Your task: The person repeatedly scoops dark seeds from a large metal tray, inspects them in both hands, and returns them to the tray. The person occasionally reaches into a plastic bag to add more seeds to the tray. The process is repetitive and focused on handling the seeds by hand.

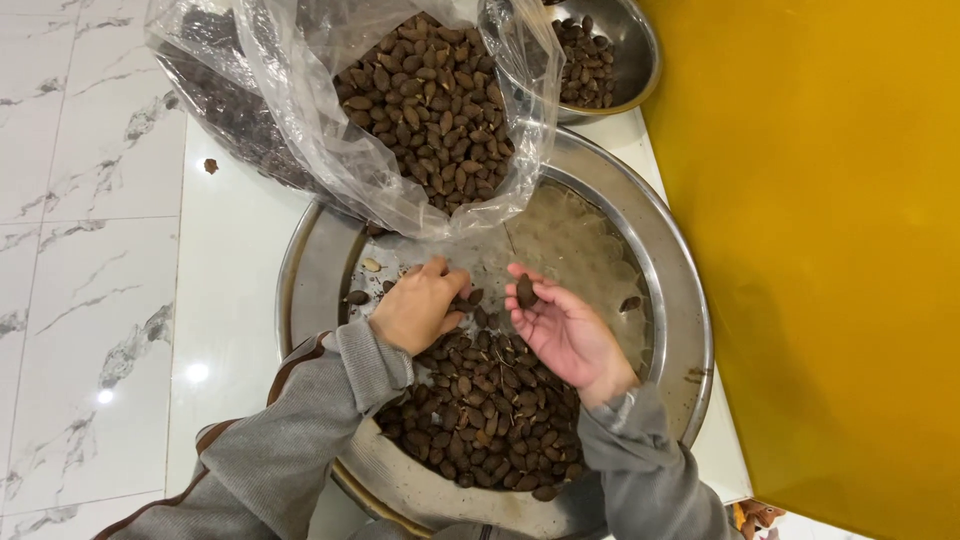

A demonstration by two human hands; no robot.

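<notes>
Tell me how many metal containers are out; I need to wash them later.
2: a big round metal tray under both hands, and a smaller metal bowl at the top edge, partly behind the plastic bag. Others may be hidden.

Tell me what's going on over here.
A person in grey sleeves is working over a wide steel tray that holds a heap of dark brown seeds. The left hand is pressed palm-down into the heap. The right hand is palm-up with one seed resting on its fingers. A clear plastic bag full of the same seeds spills open at the tray's far edge, and a steel bowl with more sits behind it.
</notes>
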